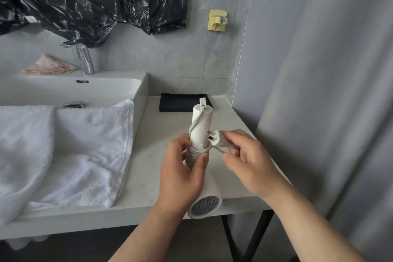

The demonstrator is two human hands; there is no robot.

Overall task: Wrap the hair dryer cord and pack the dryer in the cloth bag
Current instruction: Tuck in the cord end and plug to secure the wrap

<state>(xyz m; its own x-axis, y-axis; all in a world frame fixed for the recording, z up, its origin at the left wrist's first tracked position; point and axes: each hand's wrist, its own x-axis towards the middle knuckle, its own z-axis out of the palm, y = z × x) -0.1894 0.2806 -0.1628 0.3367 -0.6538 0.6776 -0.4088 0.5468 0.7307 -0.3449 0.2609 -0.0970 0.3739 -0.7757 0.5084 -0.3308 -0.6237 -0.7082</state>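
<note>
Soft, dim, even light; glints on black plastic (85,0) and tap (84,60); sharp focus, wide-angle bending at edges.

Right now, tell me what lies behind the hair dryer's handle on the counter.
A flat black item lies on the counter by the wall. The hair dryer handle's tip covers part of its right end; what it is stays unclear.

**Where things lie**

The hair dryer (202,125) is above the counter (146,166), my left hand (182,176) round its handle and the wound cord (194,154), my right hand (248,166) on the plug (215,139) just to the right. Behind it a flat box (178,102) lies by the wall (180,59). Left is the sink (140,83), a towel (74,144) over its front rim, the faucet (85,59) behind.
</note>
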